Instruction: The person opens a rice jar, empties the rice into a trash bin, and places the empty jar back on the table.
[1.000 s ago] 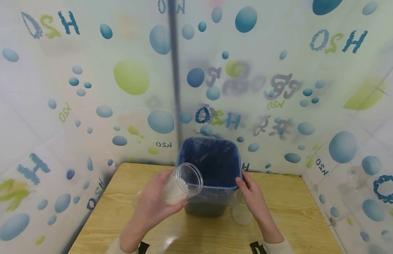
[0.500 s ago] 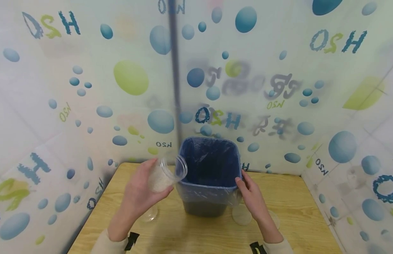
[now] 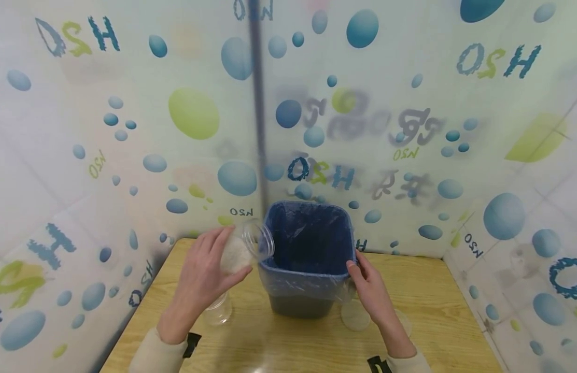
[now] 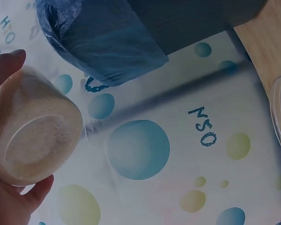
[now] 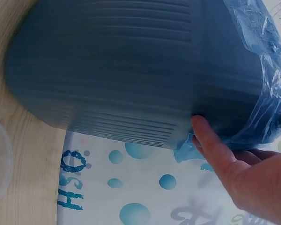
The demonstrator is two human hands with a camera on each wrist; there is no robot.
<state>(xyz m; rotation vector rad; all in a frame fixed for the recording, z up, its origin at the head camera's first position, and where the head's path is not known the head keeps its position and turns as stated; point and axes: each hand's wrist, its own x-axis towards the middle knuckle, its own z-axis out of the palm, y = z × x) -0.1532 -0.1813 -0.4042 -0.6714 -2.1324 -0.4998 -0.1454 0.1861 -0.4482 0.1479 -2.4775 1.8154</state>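
Note:
My left hand (image 3: 199, 274) grips a clear plastic jar (image 3: 237, 254) with white, grainy contents. The jar lies tilted on its side, its wide mouth pointing right and overlapping the left rim of the trash bin (image 3: 299, 303) in the head view. Seen from the left wrist, the jar's round base (image 4: 42, 136) faces the camera, thumb and fingers wrapped around the sides. The dark blue bin stands upright, a thin translucent bag folded over its rim. My right hand (image 3: 369, 287) holds the bin's right rim, thumb at the top edge, fingers (image 5: 208, 140) against the outer wall.
Beneath the left forearm, another clear jar (image 3: 218, 312) stands on the wooden table (image 3: 288, 347). Round, flat translucent lids (image 3: 355, 315) lie right of the bin, one partly behind the right wrist. Patterned sheet walls (image 3: 190, 114) close in the back and sides.
My left hand has carried the jar left and slightly up, from the bin's near-left corner to its left rim, turning the mouth rightward. The other jar shows more. My right hand stays put.

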